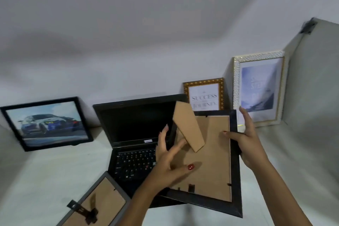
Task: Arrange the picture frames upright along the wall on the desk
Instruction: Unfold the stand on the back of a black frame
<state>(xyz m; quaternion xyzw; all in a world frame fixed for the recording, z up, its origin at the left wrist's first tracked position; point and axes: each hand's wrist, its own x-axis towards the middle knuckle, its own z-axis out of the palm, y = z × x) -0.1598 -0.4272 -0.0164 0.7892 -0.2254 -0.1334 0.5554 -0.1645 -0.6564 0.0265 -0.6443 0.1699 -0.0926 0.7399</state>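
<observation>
A black picture frame (218, 161) is held above the desk with its brown back facing me and its cardboard stand (189, 126) swung out. My right hand (245, 141) grips its right edge, thumb on the backing. My left hand (170, 159) presses on the backing beside the stand, fingers spread. Three frames stand against the wall: a black one with a car photo (47, 123) at left, a small gold one (204, 95) and a tall white one (260, 88) at right. A grey frame (95, 205) lies face down at the front left.
An open black laptop (135, 134) sits mid-desk, partly under the held frame. The white desk (45, 170) meets the wall behind and a grey side panel (311, 88) at the right. Bare desk shows between the car frame and the laptop.
</observation>
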